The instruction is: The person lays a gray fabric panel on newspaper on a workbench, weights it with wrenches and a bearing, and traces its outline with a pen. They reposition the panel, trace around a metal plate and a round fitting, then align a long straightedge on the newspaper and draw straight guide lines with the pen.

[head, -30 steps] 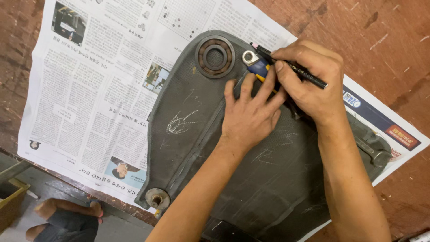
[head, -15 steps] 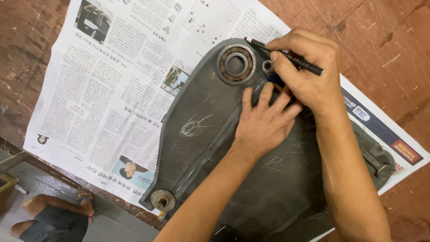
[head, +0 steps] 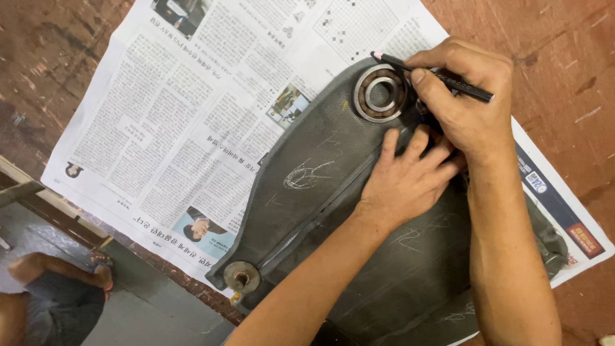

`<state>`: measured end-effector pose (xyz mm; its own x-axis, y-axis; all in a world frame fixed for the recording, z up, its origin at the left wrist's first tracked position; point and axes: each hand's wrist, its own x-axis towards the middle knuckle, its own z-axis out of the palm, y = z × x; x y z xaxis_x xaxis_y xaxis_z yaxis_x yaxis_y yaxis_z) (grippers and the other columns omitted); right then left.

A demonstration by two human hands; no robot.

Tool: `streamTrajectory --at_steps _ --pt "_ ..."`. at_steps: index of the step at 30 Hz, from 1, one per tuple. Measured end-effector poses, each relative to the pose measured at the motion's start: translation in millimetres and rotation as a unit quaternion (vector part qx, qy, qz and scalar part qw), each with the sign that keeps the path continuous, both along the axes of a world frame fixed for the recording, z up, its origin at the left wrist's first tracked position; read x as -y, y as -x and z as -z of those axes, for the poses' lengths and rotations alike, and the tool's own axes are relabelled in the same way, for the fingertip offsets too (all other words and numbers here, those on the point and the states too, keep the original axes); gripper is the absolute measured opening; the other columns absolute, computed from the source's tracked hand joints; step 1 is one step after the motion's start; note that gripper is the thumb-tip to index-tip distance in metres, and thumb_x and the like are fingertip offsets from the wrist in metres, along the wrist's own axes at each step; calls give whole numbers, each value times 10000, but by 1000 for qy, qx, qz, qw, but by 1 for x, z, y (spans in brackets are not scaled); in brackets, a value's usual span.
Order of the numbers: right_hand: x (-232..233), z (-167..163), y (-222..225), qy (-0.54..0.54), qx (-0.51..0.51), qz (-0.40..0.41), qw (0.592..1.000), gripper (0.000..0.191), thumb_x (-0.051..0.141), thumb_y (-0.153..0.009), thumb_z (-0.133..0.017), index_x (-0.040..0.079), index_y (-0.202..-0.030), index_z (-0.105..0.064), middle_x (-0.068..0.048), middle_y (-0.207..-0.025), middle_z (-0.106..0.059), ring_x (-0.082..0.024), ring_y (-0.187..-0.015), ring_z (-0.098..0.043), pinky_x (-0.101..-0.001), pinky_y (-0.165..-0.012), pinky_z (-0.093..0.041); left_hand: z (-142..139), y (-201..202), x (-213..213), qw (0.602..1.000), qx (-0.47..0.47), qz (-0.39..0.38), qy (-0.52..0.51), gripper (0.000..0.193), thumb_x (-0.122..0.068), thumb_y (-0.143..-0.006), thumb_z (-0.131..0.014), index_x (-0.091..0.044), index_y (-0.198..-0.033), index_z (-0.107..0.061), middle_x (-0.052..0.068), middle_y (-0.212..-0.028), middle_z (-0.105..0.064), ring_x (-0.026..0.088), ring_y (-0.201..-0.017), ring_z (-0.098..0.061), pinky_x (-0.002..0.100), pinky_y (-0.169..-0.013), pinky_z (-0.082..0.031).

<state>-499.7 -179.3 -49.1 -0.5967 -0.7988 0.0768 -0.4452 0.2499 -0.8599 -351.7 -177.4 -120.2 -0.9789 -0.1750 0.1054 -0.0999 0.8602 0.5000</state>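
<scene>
Head view looks straight down on a dark rubber sheet (head: pixel 359 256) spread over a newspaper (head: pixel 192 115) on a reddish worktable (head: pixel 564 38); a round steel bearing (head: pixel 379 93) sits on the sheet near its top edge, and a valve stem (head: pixel 241 278) pokes up at the lower left corner. Right hand (head: pixel 464 106) is curled shut around a black pen (head: pixel 442 75), tip at the bearing's upper rim; left hand (head: pixel 410 179) lies flat with fingers spread, pressing the rubber just below the bearing and gripping nothing. My take on doing this well: keep the left palm heavy so the rubber doesn't creep; hold the pen upright and tight against the bearing's outer edge; go round slowly; the thing to watch, I'd say, is the bearing sliding mid-line.
</scene>
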Motion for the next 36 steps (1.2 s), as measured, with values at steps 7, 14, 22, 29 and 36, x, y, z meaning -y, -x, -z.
streamTrajectory --at_steps 7,14,22,29,36 --pt "17 -11 -5 -25 -10 -15 1000 145 7 -935 -709 -33 -1068 -750 -84 -912 -690 -123 -801 -625 -259 -710 -471 -2 1 3 1000 10 4 5 506 -330 -938 -618 -320 -1438 -545 -7 -1515 -472 298 -1398 -421 652 -1138 -337" --pt "19 -23 -18 -13 110 142 984 111 29 -922 -636 -22 -994 -704 -51 -868 -730 -68 -590 -521 -211 -542 -390 -7 -3 9 1000 1 -7 9 526 -290 -976 -598 -297 -1497 -526 26 -1573 -427 304 -1411 -401 667 -1178 -331" --pt "25 -6 -33 0 68 76 995 108 -41 -1037 -624 -72 -1074 -721 -104 -946 -741 -103 -845 -694 -215 -760 -538 -6 0 12 994 78 71 28 428 -304 -966 -541 -282 -1391 -586 0 -1465 -469 315 -1420 -368 678 -1124 -321" --pt "41 -10 -49 -47 75 51 995 120 3 -1034 -656 -52 -1104 -736 -95 -966 -742 -117 -879 -707 -231 -778 -547 11 -6 3 996 44 71 31 508 -379 -941 -513 -229 -1427 -524 10 -1528 -429 337 -1506 -260 706 -1126 -291" --pt "43 -9 -76 -42 91 62 993 114 -2 -1050 -657 -59 -1115 -730 -98 -990 -743 -128 -918 -721 -240 -858 -578 29 -4 -13 997 52 45 29 509 -354 -1017 -476 -137 -1476 -498 53 -1574 -431 305 -1495 -291 662 -1192 -253"
